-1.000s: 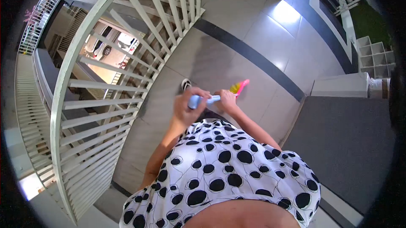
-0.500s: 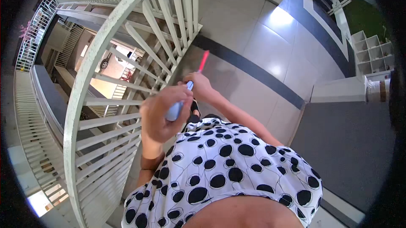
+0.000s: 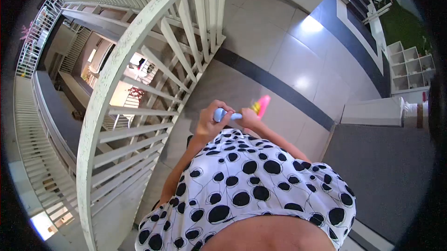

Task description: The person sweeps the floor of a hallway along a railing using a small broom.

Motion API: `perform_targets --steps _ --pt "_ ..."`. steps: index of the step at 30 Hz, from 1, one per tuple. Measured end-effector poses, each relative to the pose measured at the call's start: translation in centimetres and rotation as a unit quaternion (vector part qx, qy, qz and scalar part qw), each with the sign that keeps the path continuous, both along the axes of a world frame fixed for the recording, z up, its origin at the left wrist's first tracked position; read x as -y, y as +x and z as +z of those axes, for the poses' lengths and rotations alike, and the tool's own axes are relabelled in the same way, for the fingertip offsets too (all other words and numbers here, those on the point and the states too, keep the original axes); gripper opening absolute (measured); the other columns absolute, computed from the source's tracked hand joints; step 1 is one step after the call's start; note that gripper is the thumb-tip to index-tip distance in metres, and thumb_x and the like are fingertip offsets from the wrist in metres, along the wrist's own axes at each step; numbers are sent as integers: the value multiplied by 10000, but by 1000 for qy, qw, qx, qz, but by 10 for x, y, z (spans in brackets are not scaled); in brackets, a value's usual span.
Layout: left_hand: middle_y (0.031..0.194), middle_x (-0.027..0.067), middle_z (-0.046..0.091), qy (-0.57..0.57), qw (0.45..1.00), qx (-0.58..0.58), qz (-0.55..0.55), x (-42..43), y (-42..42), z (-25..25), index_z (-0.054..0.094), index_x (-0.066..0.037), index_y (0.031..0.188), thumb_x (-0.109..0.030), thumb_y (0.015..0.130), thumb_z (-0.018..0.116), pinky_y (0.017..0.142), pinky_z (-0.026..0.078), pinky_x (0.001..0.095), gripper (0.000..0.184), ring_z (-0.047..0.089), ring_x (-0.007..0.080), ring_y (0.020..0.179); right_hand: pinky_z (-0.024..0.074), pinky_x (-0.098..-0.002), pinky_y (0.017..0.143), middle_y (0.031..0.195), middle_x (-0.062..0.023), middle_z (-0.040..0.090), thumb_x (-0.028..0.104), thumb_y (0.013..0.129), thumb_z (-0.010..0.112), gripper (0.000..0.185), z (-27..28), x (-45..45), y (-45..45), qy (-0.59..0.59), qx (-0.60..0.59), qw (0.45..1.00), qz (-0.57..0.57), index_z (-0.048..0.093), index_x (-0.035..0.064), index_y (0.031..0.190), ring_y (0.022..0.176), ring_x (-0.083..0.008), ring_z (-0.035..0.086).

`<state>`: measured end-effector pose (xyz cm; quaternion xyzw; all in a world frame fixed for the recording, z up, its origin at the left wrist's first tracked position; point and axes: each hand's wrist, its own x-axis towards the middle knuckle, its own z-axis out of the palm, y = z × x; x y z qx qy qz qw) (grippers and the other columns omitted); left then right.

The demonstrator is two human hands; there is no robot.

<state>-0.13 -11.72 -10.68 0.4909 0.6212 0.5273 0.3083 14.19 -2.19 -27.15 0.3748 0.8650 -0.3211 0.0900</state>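
A long-handled tool with a light blue handle (image 3: 231,116) lies across both hands in front of my body. My left hand (image 3: 209,119) is wrapped round the thick end of the handle. My right hand (image 3: 249,118) grips the handle further along. Beyond my right hand shows a blurred pink and yellow head (image 3: 261,106), partly hidden by that hand. I cannot make out exactly what kind of tool it is.
A white railing (image 3: 108,81) curves along the left, with a lower level behind it. Tiled floor (image 3: 260,41) with a dark stripe lies ahead. At the right are a dark grey surface (image 3: 382,172), a white box (image 3: 372,112) and white cubby shelves (image 3: 409,67).
Both hands first swung left toward the railing with the tool, then came back right. The pink head has moved right and down since half a second ago. Both hands keep their grip.
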Motion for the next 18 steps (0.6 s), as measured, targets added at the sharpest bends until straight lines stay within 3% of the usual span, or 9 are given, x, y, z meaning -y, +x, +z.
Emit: perform_targets --steps 3,8,11,16,18 --pt "817 117 635 -25 999 46 -2 -8 1 -10 467 -34 861 -2 785 571 701 487 289 133 611 165 795 495 -421 633 725 -156 619 276 635 623 236 0 -19 11 -26 22 999 1 649 71 748 689 -321 610" --pt "820 117 633 47 998 23 29 -14 -11 9 466 -30 862 10 785 564 706 486 290 131 610 165 789 492 -427 628 718 -173 612 260 644 609 234 20 -40 -6 56 -6 998 -23 645 52 743 678 -323 606" --pt "845 133 633 80 994 67 27 -18 -14 27 466 -24 857 27 780 559 705 491 302 131 614 179 792 482 -431 573 665 -149 605 242 650 571 156 35 -43 -14 138 -60 988 -21 637 104 677 620 -337 593" --pt "856 138 629 119 991 -5 69 -5 -27 93 464 -27 864 37 769 562 709 496 318 150 615 188 797 479 -424 567 673 -141 605 276 651 580 186 65 -46 -62 166 -176 970 13 621 94 648 633 -342 591" --pt "845 126 627 124 987 -74 69 5 -14 117 486 -24 863 18 756 590 708 497 316 155 619 194 781 476 -422 598 712 -157 607 244 622 600 190 97 -41 -68 130 -211 969 4 638 86 721 677 -329 594"
